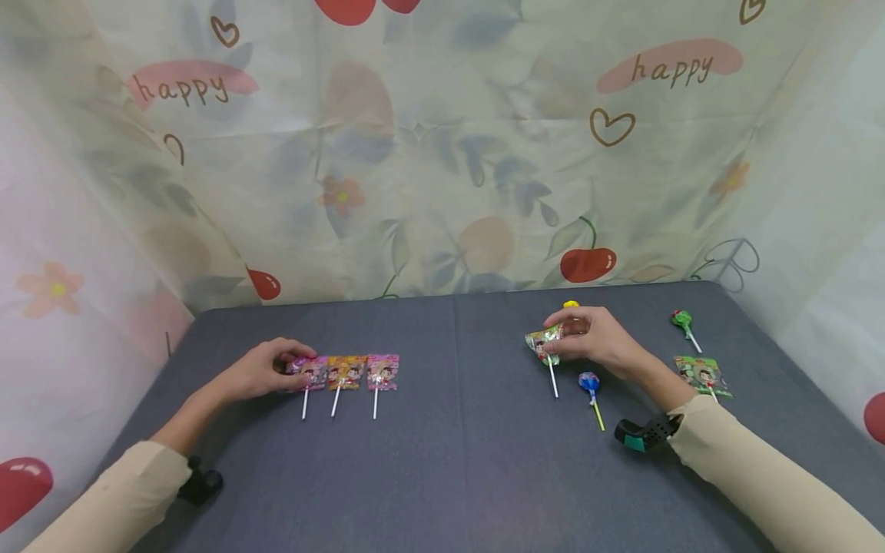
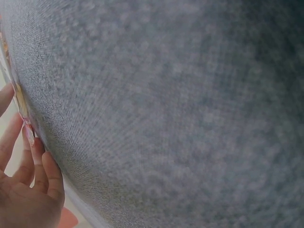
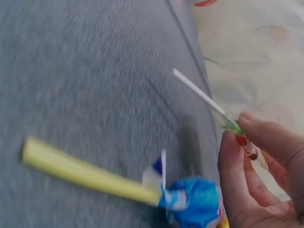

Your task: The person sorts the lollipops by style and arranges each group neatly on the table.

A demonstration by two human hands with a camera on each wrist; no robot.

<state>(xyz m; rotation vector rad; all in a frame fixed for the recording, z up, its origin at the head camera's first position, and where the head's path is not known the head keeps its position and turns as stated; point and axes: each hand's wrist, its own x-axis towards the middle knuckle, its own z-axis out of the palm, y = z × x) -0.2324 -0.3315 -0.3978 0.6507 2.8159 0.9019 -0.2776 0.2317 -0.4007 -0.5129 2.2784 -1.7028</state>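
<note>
- Left hand (image 1: 259, 372) at the left end of a row of three flat-wrapped lollipops; thumb and fingers curved in, narrow gap, pinching the wrapper edge of the leftmost pink lollipop (image 1: 317, 374); its white stick points toward the person
- Orange lollipop (image 1: 346, 372) just beside it, then the second pink lollipop (image 1: 383, 372); both lie flat, white sticks also toward the person
- Right hand (image 1: 588, 338) out to the right; thumb and fingertips nearly closed, pinching the wrapper of a green-patterned lollipop (image 1: 539, 346); white stick hangs down, tilted; right wrist view shows it lifted off the cloth
- Blue lollipop (image 1: 589, 382), round head, yellow stick, lies on the table just below the right hand
- Yellow item (image 1: 571, 304) behind the right hand, mostly hidden; cannot tell what it is
- Round green lollipop (image 1: 681, 319) far right, white stick; flat green lollipop (image 1: 698, 372) nearer, beside the right forearm
- Grey cloth-covered table (image 1: 429, 461) under everything; printed curtain (image 1: 429, 169) behind, "happy", hearts, cherries; dark bands on both wrists
</note>
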